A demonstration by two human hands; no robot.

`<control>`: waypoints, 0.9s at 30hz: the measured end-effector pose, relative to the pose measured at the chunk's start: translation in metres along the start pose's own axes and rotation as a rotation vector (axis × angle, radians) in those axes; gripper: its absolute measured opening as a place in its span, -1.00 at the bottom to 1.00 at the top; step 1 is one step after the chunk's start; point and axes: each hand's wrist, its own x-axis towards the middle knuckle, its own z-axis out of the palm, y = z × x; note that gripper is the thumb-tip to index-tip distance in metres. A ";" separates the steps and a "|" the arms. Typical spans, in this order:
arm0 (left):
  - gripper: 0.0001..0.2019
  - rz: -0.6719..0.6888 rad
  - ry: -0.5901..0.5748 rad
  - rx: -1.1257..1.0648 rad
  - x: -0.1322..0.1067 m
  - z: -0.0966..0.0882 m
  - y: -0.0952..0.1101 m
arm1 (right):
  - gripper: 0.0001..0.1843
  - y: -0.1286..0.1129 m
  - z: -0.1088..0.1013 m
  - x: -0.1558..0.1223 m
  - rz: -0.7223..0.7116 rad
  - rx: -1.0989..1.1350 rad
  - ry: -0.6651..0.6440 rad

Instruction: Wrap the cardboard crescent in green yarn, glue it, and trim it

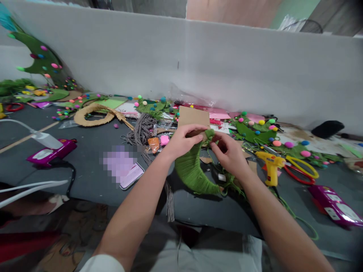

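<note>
A crescent shape wrapped in green yarn [193, 175] stands tilted over the dark table in front of me. My left hand [185, 140] is closed on the crescent's upper end, thumb and fingers along its edge. At the same tip, my right hand [228, 153] pinches the green yarn, its fingertips close to a wrapped knob [210, 133]. A tangle of loose green yarn [234, 185] lies below my right hand. Behind my hands is a brown cardboard piece [194, 115].
At right lie a yellow glue gun [271, 168], scissors with red and yellow handles [302, 170] and a purple power strip [336, 206]. At left are a phone [132, 175], another purple power strip [51, 152], a straw-coloured ring [93, 116] and grey yarn [141, 128]. A white partition [241, 71] rises behind.
</note>
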 end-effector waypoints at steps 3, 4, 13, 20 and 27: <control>-0.72 0.006 0.019 0.019 0.001 0.000 -0.001 | -0.58 0.001 0.004 -0.001 -0.006 -0.005 0.073; -0.73 0.004 0.021 0.029 0.001 0.000 -0.001 | -0.56 0.000 0.005 -0.001 -0.011 -0.013 0.083; -0.71 -0.015 0.034 0.051 0.000 0.002 0.000 | -0.49 -0.006 0.007 -0.003 -0.018 0.008 0.030; -0.71 -0.006 0.023 0.120 -0.001 0.004 0.001 | -0.64 -0.007 0.006 -0.001 0.151 0.251 0.127; -0.71 0.050 0.006 0.223 -0.005 0.012 0.006 | -0.68 0.000 0.014 0.003 0.381 0.667 0.183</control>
